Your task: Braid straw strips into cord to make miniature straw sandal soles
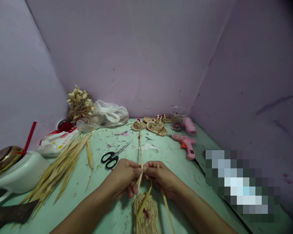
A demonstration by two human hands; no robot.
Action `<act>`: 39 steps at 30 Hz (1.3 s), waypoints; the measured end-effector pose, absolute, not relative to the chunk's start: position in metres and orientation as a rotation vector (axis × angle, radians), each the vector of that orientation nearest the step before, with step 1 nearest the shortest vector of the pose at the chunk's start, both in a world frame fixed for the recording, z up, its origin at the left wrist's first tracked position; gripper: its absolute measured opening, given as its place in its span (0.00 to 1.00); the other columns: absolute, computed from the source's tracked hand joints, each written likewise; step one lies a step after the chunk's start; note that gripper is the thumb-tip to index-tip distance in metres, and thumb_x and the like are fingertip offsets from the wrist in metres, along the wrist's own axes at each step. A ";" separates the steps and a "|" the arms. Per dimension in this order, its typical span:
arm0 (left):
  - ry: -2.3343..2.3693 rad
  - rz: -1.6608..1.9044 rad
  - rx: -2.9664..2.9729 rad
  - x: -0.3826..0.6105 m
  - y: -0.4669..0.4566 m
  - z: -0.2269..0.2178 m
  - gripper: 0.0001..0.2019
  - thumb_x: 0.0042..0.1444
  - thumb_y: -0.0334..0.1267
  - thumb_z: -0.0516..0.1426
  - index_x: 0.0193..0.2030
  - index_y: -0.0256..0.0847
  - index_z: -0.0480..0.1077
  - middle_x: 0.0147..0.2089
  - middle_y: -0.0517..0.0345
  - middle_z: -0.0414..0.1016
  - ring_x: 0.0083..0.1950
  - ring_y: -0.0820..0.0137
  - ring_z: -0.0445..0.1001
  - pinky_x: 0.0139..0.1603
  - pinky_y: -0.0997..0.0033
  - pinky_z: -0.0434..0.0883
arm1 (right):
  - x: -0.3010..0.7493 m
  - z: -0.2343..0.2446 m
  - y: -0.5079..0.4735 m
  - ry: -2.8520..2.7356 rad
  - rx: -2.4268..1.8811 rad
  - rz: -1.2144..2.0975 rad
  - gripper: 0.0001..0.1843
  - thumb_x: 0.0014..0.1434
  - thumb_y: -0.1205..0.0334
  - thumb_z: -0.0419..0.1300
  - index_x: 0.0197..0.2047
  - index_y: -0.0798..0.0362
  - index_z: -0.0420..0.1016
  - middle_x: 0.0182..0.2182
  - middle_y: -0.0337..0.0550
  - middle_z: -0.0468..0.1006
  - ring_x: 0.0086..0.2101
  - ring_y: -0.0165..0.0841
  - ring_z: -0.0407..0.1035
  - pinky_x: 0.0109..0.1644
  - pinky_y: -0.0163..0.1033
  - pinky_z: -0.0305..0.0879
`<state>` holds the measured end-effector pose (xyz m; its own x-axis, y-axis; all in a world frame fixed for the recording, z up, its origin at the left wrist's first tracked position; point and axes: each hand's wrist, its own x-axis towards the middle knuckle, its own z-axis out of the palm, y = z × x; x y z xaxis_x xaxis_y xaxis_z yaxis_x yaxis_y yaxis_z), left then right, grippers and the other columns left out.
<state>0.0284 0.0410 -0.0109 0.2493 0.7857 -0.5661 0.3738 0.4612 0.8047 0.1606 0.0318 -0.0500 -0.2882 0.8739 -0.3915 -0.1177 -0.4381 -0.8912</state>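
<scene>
The left hand (123, 177) and the right hand (158, 175) sit knuckle to knuckle near the front of the table, both pinched closed on the same braided straw cord (140, 148). The cord runs from their fingertips straight away across the table. Below the hands, at the bottom edge of the view, lies an oval woven straw piece (147, 216). Loose flat strips (167, 209) rise from it into the grip, and one of them trails off toward the right wrist.

Just beyond the left hand lie black-handled scissors (112, 156). A pink glue gun (187, 145) lies farther right, with its cord leading off toward the near right. To the left, a long bundle of dry straw strips (61, 169) lies diagonally on the green table (100, 201), beside a white jug (19, 172) with a golden lid. By the back wall are small finished woven pieces (156, 127), a pink spool (189, 126), a clear cup of beads (177, 119), a crumpled plastic bag (108, 113) and a heap of dried husks (79, 102).
</scene>
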 end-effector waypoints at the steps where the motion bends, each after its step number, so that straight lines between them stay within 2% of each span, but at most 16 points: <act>1: 1.278 0.360 1.035 0.029 0.042 -0.016 0.09 0.45 0.35 0.50 0.31 0.32 0.66 0.23 0.56 0.69 0.13 0.77 0.61 0.13 0.76 0.57 | 0.161 -0.050 0.032 -1.034 -1.241 1.809 0.07 0.42 0.62 0.55 0.19 0.56 0.62 0.11 0.31 0.62 0.11 0.19 0.45 0.15 0.31 0.33; 4: 1.243 0.397 0.970 0.029 0.043 -0.029 0.05 0.40 0.33 0.51 0.23 0.33 0.64 0.15 0.60 0.63 0.12 0.77 0.59 0.11 0.79 0.54 | 0.163 -0.053 0.035 -1.117 -1.275 1.746 0.05 0.40 0.65 0.54 0.18 0.56 0.63 0.11 0.32 0.62 0.12 0.19 0.47 0.16 0.31 0.36; 8: 1.277 0.418 1.080 0.027 0.048 -0.035 0.03 0.36 0.32 0.51 0.18 0.35 0.64 0.10 0.66 0.56 0.09 0.82 0.47 0.10 0.79 0.42 | 0.163 -0.059 0.040 -1.301 -1.263 1.604 0.02 0.39 0.68 0.54 0.18 0.57 0.64 0.13 0.33 0.64 0.15 0.20 0.50 0.19 0.30 0.41; 10: 1.295 0.444 1.124 0.028 0.050 -0.035 0.04 0.34 0.31 0.50 0.14 0.35 0.63 0.08 0.67 0.52 0.10 0.83 0.43 0.12 0.79 0.40 | 0.163 -0.059 0.040 -1.333 -1.288 1.575 0.03 0.40 0.68 0.54 0.18 0.57 0.64 0.13 0.34 0.64 0.15 0.20 0.49 0.19 0.30 0.42; 12: 1.301 0.499 1.213 0.029 0.051 -0.036 0.05 0.33 0.29 0.50 0.12 0.34 0.63 0.08 0.66 0.52 0.12 0.83 0.45 0.15 0.78 0.42 | 0.163 -0.055 0.039 -1.323 -1.331 1.600 0.04 0.41 0.66 0.54 0.18 0.57 0.64 0.12 0.34 0.65 0.13 0.20 0.48 0.18 0.30 0.41; 14: 1.269 0.544 1.302 0.030 0.050 -0.040 0.07 0.33 0.29 0.49 0.12 0.33 0.66 0.10 0.63 0.57 0.15 0.81 0.50 0.17 0.78 0.46 | 0.164 -0.048 0.038 -1.275 -1.337 1.708 0.06 0.42 0.64 0.54 0.18 0.57 0.65 0.14 0.37 0.68 0.13 0.21 0.52 0.16 0.30 0.43; 17: 1.238 0.563 1.338 0.031 0.048 -0.046 0.08 0.33 0.30 0.49 0.13 0.33 0.68 0.13 0.59 0.63 0.18 0.78 0.56 0.20 0.77 0.51 | 0.168 -0.039 0.036 -1.185 -1.313 1.901 0.10 0.44 0.60 0.52 0.20 0.58 0.67 0.19 0.43 0.72 0.15 0.25 0.61 0.18 0.31 0.52; 19: 1.259 0.580 1.318 0.031 0.048 -0.048 0.07 0.32 0.31 0.50 0.13 0.33 0.67 0.13 0.60 0.63 0.18 0.79 0.55 0.21 0.77 0.50 | 0.170 -0.038 0.036 -1.165 -1.320 1.931 0.10 0.43 0.60 0.54 0.21 0.59 0.69 0.19 0.43 0.72 0.16 0.25 0.62 0.20 0.31 0.54; 22: 1.270 0.601 1.269 0.032 0.048 -0.047 0.06 0.31 0.30 0.51 0.12 0.32 0.66 0.11 0.62 0.58 0.16 0.80 0.51 0.19 0.77 0.48 | 0.173 -0.042 0.037 -1.179 -1.346 1.818 0.07 0.39 0.63 0.58 0.20 0.59 0.68 0.15 0.37 0.68 0.14 0.21 0.56 0.18 0.29 0.47; 25: 1.243 0.622 1.180 0.033 0.048 -0.041 0.05 0.31 0.31 0.52 0.12 0.33 0.65 0.10 0.64 0.56 0.16 0.81 0.50 0.18 0.78 0.46 | 0.173 -0.047 0.038 -1.192 -1.350 1.735 0.08 0.38 0.62 0.61 0.20 0.58 0.66 0.12 0.33 0.64 0.13 0.20 0.51 0.17 0.29 0.42; 29: 1.227 0.614 1.113 0.033 0.046 -0.033 0.05 0.32 0.33 0.53 0.12 0.34 0.63 0.09 0.67 0.52 0.14 0.82 0.46 0.17 0.78 0.43 | 0.170 -0.048 0.038 -1.147 -1.355 1.752 0.13 0.36 0.60 0.64 0.20 0.57 0.64 0.12 0.32 0.63 0.14 0.21 0.54 0.18 0.29 0.46; 34: 1.156 0.571 1.139 0.029 0.047 -0.034 0.07 0.35 0.35 0.54 0.14 0.35 0.61 0.10 0.69 0.49 0.14 0.83 0.45 0.17 0.78 0.42 | 0.165 -0.045 0.036 -1.125 -1.347 1.758 0.14 0.40 0.59 0.63 0.21 0.54 0.60 0.11 0.30 0.61 0.13 0.21 0.53 0.18 0.29 0.49; 39: 1.093 0.511 1.254 0.024 0.051 -0.037 0.08 0.38 0.37 0.53 0.16 0.35 0.61 0.12 0.68 0.49 0.15 0.82 0.44 0.17 0.77 0.41 | 0.162 -0.043 0.032 -1.004 -1.409 1.792 0.09 0.43 0.63 0.58 0.22 0.54 0.59 0.11 0.28 0.57 0.11 0.19 0.46 0.14 0.28 0.36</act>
